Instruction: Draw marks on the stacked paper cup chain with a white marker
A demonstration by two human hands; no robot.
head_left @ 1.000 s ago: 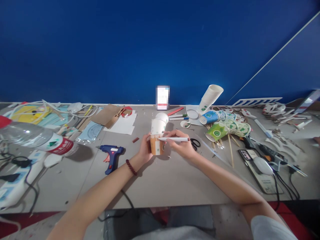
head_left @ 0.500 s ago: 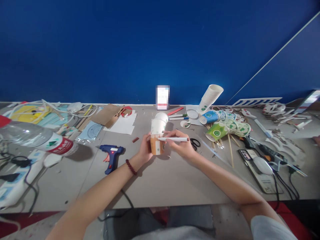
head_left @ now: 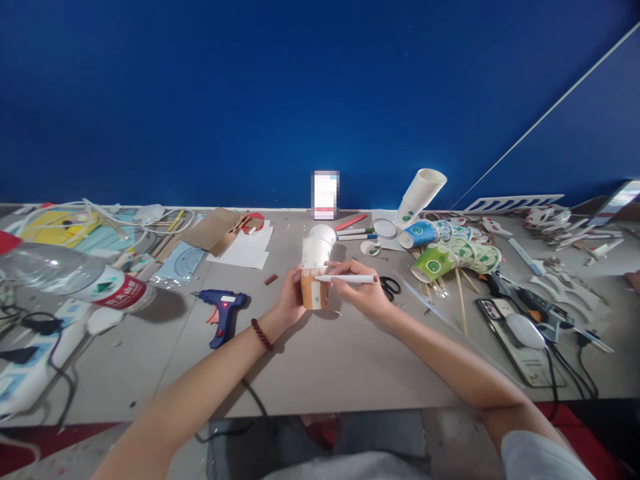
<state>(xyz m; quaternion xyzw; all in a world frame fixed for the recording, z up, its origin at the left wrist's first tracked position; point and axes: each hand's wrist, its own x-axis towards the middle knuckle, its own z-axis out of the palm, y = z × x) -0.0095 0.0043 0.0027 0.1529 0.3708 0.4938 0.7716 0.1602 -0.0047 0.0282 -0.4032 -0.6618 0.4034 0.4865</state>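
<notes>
My left hand (head_left: 291,297) is wrapped round the left side of a row of joined paper cups (head_left: 317,252). The nearest cup is coloured orange-brown with a pale stripe; the ones behind it are white. A marker pen (head_left: 353,279) with a white barrel is pinched in my right hand (head_left: 365,290), its tip at the coloured cup's side. Whether the tip touches the cup, I cannot tell. A brown-red pen cap (head_left: 271,279) lies left of the cups. Black-handled scissors (head_left: 391,288) rest just beyond my right hand, partly covered by it.
A blue glue gun (head_left: 223,313) lies left, near a large water bottle (head_left: 95,277) and a power strip (head_left: 47,353). Green and blue decorated cups (head_left: 434,263), a tilted stack of white cups (head_left: 423,193) and a phone (head_left: 517,350) are to the right. Other markers (head_left: 356,234) lie behind.
</notes>
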